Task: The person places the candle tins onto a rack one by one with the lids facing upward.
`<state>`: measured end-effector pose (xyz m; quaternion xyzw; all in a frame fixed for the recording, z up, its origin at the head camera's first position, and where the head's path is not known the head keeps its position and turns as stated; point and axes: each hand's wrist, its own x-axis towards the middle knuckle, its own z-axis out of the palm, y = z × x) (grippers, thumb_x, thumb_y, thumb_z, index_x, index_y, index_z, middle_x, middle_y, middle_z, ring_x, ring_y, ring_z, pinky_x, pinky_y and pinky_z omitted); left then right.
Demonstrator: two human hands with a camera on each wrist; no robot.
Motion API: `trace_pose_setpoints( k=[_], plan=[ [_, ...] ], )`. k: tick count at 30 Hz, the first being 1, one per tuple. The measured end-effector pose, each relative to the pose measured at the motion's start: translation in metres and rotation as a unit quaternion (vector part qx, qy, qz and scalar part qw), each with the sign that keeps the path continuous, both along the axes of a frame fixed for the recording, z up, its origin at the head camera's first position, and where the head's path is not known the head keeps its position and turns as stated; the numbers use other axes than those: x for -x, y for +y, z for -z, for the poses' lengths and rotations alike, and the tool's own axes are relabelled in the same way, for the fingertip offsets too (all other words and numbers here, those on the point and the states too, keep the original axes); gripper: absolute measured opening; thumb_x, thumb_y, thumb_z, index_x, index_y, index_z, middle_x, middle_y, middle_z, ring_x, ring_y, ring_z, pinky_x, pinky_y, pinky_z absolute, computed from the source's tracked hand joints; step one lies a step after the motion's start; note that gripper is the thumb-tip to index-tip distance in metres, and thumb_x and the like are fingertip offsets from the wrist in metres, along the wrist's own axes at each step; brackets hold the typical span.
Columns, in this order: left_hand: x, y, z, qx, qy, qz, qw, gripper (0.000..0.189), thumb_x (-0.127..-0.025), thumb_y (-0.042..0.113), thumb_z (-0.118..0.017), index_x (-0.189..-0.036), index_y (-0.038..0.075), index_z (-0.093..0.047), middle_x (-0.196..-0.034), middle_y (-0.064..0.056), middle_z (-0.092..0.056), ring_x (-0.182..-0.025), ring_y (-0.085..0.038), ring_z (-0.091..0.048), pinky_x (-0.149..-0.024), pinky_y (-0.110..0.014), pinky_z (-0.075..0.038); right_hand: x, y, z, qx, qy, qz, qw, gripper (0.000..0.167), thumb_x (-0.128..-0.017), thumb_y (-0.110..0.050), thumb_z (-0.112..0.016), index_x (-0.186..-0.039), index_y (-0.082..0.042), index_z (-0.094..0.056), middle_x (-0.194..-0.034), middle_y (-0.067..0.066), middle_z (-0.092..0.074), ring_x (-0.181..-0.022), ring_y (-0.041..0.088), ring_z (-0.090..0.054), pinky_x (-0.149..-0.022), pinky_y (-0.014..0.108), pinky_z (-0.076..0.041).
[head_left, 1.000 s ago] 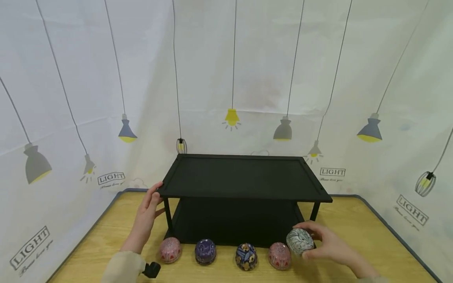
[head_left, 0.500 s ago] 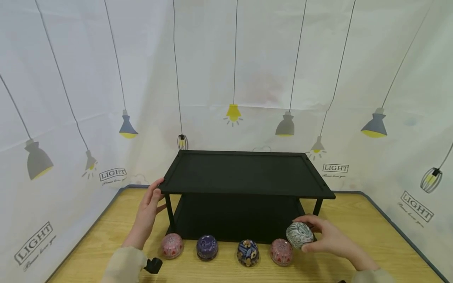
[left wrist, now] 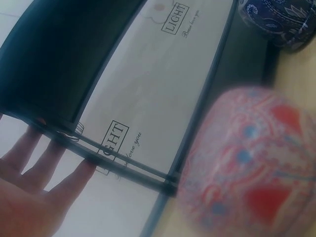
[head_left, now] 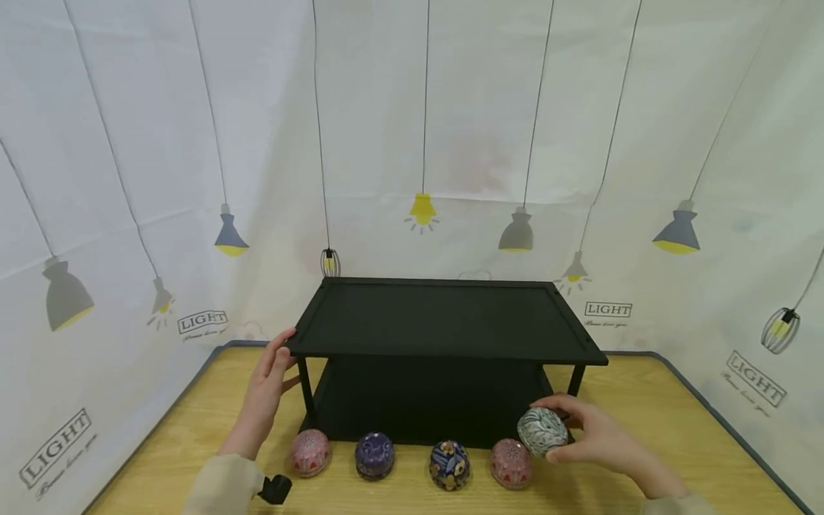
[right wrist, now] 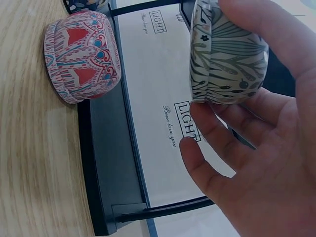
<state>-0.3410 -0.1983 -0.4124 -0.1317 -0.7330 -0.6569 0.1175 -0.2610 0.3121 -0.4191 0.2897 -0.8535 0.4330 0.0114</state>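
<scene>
Presently: leaf tin (head_left: pixel 541 430) in the right grip, at the near right corner of the black rack (head_left: pixel 453 357)

Right hand (head_left: pixel 591 438): grip clamped on the leaf tin, thumb on the near side, fingers on the far side; tin appears raised off the worktop (head_left: pixel 631 400). It lies left of the palm. Round, wider than tall, so no long axis to line up; lid side up, slightly tilted in the head view.

Key relation, judged: the space above the lower shelf (head_left: pixel 425 400) lies far and left of the tin, while the near right post (head_left: pixel 576 380) stands just beyond the knuckles. Just left and lower sits the right pink tin (head_left: pixel 511 463), on the worktop, apart from the leaf tin in the right wrist view; a low leftward swing could knock it.

Row continues left: flowered navy tin (head_left: pixel 450 465), purple tin (head_left: pixel 375 455), left pink tin (head_left: pixel 310 453), all on the near side of the lower shelf.

Left hand (head_left: pixel 262 393): at the rack's left end, fingers straight and spread against the upper shelf (head_left: pixel 438 318); well apart from the leaf tin. Right hand is the nearer.
</scene>
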Motion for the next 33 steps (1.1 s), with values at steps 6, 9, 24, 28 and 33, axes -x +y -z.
trace_pose_setpoints(
  k=[6,9,24,28,33],
  plan=[
    [-0.0003,-0.0019,-0.001,0.001,0.003,0.004,1.0,0.049,-0.107,0.036,-0.033,-0.152,0.018,-0.029,-0.151,-0.015,-0.026,-0.128,-0.036,-0.035,-0.102,-0.064,-0.032,0.0023,-0.0049,-0.0001,0.024,-0.023,-0.018,0.9993,0.058,-0.081,-0.01,-0.079,-0.13,0.005,-0.053,-0.117,0.016,-0.057,-0.097,0.012,-0.057,-0.074,0.034,-0.053],
    [-0.0007,-0.003,-0.0008,0.001,0.003,0.003,1.0,0.049,-0.107,0.036,-0.033,-0.152,0.018,-0.029,-0.15,-0.015,-0.027,-0.128,-0.035,-0.036,-0.102,-0.064,-0.032,0.0025,-0.0054,-0.0002,0.029,-0.036,-0.019,0.9988,0.059,-0.081,-0.01,-0.078,-0.131,0.007,-0.051,-0.119,0.02,-0.055,-0.098,0.014,-0.057,-0.075,0.035,-0.053],
    [-0.001,-0.002,-0.0008,-0.004,0.004,0.011,0.9999,0.048,-0.107,0.035,-0.033,-0.151,0.017,-0.03,-0.151,-0.015,-0.026,-0.129,-0.036,-0.036,-0.102,-0.065,-0.031,-0.002,-0.0048,-0.0013,0.049,-0.017,-0.014,0.9986,0.058,-0.08,-0.005,-0.079,-0.129,0.01,-0.05,-0.119,0.023,-0.053,-0.098,0.007,-0.055,-0.079,0.028,-0.052],
    [-0.0018,-0.0019,0.0,-0.003,0.004,0.013,0.9999,0.047,-0.107,0.034,-0.033,-0.151,0.017,-0.03,-0.151,-0.015,-0.027,-0.13,-0.036,-0.036,-0.102,-0.065,-0.031,-0.0038,-0.006,-0.0022,0.049,-0.017,-0.016,0.9985,0.058,-0.08,-0.006,-0.078,-0.129,0.009,-0.05,-0.118,0.022,-0.053,-0.099,0.007,-0.055,-0.078,0.028,-0.052],
    [-0.0021,-0.0026,0.0004,0.0,0.007,0.013,0.9999,0.047,-0.107,0.033,-0.032,-0.152,0.017,-0.029,-0.151,-0.015,-0.028,-0.13,-0.036,-0.037,-0.102,-0.065,-0.032,-0.0033,-0.0075,-0.002,0.051,-0.012,-0.026,0.9983,0.058,-0.081,-0.005,-0.077,-0.13,0.01,-0.049,-0.118,0.019,-0.054,-0.1,0.006,-0.055,-0.077,0.029,-0.052]
  ],
)
